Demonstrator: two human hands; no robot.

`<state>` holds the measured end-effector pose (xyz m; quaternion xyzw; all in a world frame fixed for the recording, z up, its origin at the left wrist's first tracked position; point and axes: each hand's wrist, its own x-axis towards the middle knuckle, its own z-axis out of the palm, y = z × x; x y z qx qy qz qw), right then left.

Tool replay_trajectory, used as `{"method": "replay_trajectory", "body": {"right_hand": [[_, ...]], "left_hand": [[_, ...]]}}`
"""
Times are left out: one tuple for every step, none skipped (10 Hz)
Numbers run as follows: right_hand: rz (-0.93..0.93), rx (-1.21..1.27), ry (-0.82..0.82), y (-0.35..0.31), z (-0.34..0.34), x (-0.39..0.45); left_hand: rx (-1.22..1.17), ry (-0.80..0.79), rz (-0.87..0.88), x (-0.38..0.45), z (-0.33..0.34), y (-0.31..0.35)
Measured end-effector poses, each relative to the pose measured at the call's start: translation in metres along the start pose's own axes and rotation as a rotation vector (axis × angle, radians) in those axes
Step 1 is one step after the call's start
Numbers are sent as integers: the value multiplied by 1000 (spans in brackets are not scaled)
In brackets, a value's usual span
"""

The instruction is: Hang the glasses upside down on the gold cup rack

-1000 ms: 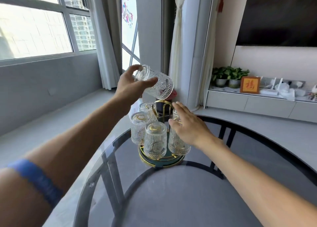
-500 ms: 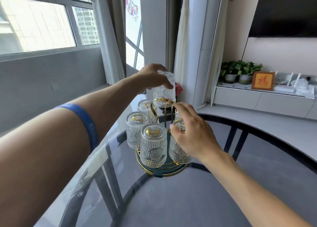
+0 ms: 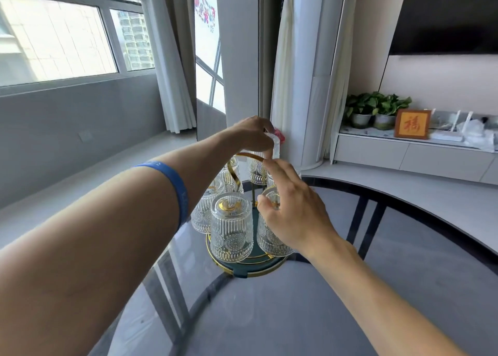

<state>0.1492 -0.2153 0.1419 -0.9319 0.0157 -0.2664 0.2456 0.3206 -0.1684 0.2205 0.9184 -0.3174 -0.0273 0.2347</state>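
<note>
The gold cup rack point(image 3: 246, 270) stands on a round glass table point(image 3: 296, 315), its gold loop handle point(image 3: 249, 155) at the top. Several ribbed clear glasses hang upside down on it; the nearest glass point(image 3: 231, 227) faces me. My left hand point(image 3: 252, 134) grips the base of another upside-down glass point(image 3: 258, 169) at the rack's far side, low over a prong. My right hand point(image 3: 291, 210) rests with spread fingers on the glass at the right point(image 3: 272, 244), one fingertip touching the handle.
The table has a dark frame beneath the glass top. Behind the rack are a white column and curtains point(image 3: 304, 72). A low cabinet point(image 3: 415, 156) at the right carries potted plants point(image 3: 374, 110) and a framed sign point(image 3: 412, 124). Windows fill the left.
My left hand turned the glass from tilted to upside down and lowered it onto the rack's far side. My right hand stayed at the right-hand glass, fingers rising to the handle.
</note>
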Motion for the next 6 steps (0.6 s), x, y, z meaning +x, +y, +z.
{"method": "replay_trajectory", "body": {"right_hand": [[-13,7,10,3,0,-1],[-15,21,7,4,0,-2],[-1,24,6,4,-1,-1],[-9,25,2,4,-2,0],[-11,50,-2,2,-1,-4],[2,12,-7,0,-4,2]], "left_hand": [[81,-80,4,7,7,-4],[155,-141,6,11,9,-5],[296,-199,15,14,7,-3],[295,-212,-4,17,9,-5],[242,-181,-40,14,14,-5],[150,-113,-71,9,6,-1]]}}
